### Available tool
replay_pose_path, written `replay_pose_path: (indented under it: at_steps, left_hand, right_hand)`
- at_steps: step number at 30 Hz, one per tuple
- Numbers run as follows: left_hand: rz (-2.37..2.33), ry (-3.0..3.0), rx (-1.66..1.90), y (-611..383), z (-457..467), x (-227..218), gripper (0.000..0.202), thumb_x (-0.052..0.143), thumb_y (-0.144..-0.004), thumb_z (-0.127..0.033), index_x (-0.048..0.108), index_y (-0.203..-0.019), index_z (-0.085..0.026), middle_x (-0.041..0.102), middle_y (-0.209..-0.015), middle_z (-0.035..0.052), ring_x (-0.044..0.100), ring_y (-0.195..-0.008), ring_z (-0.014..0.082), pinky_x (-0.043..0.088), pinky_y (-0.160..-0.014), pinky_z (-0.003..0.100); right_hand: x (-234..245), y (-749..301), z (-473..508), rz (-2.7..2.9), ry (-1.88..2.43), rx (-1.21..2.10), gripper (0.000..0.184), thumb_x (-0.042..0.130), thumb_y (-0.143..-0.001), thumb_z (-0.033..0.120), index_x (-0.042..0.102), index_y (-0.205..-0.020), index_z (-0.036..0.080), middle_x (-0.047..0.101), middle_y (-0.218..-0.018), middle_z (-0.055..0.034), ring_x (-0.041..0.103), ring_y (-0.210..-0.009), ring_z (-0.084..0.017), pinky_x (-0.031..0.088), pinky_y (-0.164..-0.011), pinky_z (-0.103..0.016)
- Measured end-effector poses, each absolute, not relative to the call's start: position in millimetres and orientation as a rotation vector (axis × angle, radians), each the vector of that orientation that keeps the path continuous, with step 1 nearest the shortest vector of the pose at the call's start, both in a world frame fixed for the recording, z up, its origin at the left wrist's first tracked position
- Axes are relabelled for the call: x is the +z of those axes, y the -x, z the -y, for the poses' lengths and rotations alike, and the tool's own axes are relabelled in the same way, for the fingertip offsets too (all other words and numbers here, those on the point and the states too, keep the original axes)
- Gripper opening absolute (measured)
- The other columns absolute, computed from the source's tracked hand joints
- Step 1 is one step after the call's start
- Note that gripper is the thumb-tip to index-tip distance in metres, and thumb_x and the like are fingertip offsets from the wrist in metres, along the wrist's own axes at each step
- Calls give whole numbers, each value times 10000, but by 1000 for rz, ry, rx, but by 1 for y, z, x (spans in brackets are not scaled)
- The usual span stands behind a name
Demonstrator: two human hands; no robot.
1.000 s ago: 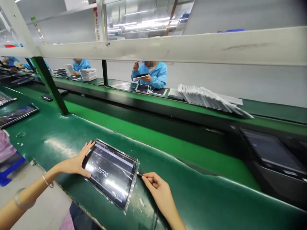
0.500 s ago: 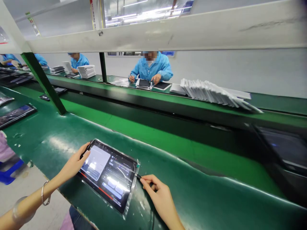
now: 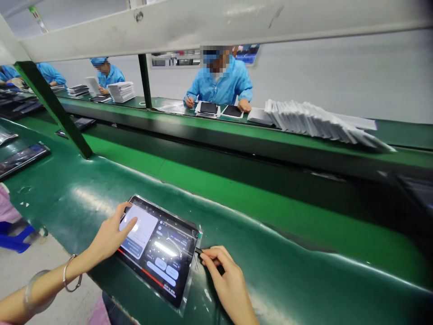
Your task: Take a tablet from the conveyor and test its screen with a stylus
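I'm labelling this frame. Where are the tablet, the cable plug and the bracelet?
tablet [image 3: 162,253], head view, on the lit screen.
cable plug [image 3: 199,251], head view, at the tablet's edge.
bracelet [image 3: 71,280], head view, on the wrist loop.

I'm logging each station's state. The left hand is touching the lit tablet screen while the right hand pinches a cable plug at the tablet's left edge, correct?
Not quite: the head view shows the right hand pinching the cable plug at the tablet's right edge, not its left. The rest stands: the left hand is touching the lit screen.
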State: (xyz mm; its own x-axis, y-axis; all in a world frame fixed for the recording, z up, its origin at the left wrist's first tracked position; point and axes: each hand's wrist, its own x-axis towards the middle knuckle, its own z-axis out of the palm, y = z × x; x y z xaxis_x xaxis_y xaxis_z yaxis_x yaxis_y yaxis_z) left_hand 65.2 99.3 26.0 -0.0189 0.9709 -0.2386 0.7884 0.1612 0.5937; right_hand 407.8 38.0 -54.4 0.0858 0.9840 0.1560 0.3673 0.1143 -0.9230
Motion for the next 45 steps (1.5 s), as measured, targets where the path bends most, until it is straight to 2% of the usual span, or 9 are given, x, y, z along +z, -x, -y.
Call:
replay_pose_path:
  at_steps: [4,7,9,18,28,34,38,41,45]
  left_hand:
    - [-1763,-1797,421,-59,-100,23,853,640,-935,-568,212,-1620,-292,396,-1677,181,378,-1553,412,226,-1287,643]
    - [-1745,-2019,493,-65,-96,16,1041,763,-859,-553,169,-1670,-281,37,-1782,182,-92,-1626,432,-44,-1267,743]
    - [-1684,-2165,485,-72,-92,11,1136,837,-809,-532,148,-1687,-320,-44,-1784,151,-189,-1599,437,-72,-1233,785]
    - [-1610,-2295,430,-77,-86,14,1288,928,-750,-517,75,-1704,-375,27,-1787,129,-133,-1604,476,-50,-1192,844]
    - [-1580,-2284,470,-70,-81,22,1087,800,-886,-560,95,-1693,-378,28,-1791,123,-135,-1619,447,-30,-1217,819]
    - [-1300,-2697,418,-84,-50,9,667,698,-978,-486,434,-1586,-413,253,-1757,78,74,-1636,440,-44,-1256,780]
    - [-1050,-2933,328,-93,-32,-6,639,699,-944,-550,493,-1545,-476,383,-1696,72,281,-1575,480,-168,-1227,789]
    - [-966,-3060,309,-99,-29,-9,596,669,-948,-579,558,-1508,-408,442,-1655,100,383,-1525,473,-261,-1233,714]
    - [-946,-3215,369,-106,-30,-9,549,721,-908,-545,644,-1419,-361,455,-1641,48,194,-1620,415,-238,-1273,709]
  right_hand:
    - [-48,-412,-39,1558,1536,914,308,618,-954,523,772,-947,257,705,-736,-11,667,-633,-208,521,-624,-310]
    - [-41,-417,-39,1717,1592,887,346,558,-988,546,748,-902,271,687,-727,-8,659,-661,-219,482,-637,-325]
    - [-38,-417,-37,1766,1575,864,416,496,-1022,557,684,-798,262,680,-752,-19,666,-707,-225,473,-671,-334]
    - [-19,-407,-28,1656,1451,989,443,481,-1067,502,593,-722,246,616,-731,5,595,-704,-183,422,-703,-311]
    - [-16,-402,-26,1621,1452,956,420,485,-1070,480,617,-742,254,649,-752,-4,609,-735,-193,431,-719,-320]
    - [-33,-406,-35,1665,1516,843,432,451,-1068,528,634,-779,264,649,-727,-7,639,-739,-214,450,-723,-323]
    - [-38,-408,-36,1702,1521,829,414,441,-1076,513,637,-811,263,628,-718,1,640,-742,-209,451,-717,-318]
    - [-38,-408,-36,1719,1528,825,396,450,-1079,487,641,-821,256,612,-717,6,636,-733,-200,452,-717,-318]
    - [-41,-408,-36,1745,1539,781,340,478,-1077,454,694,-912,250,665,-781,-10,669,-749,-203,489,-713,-324]
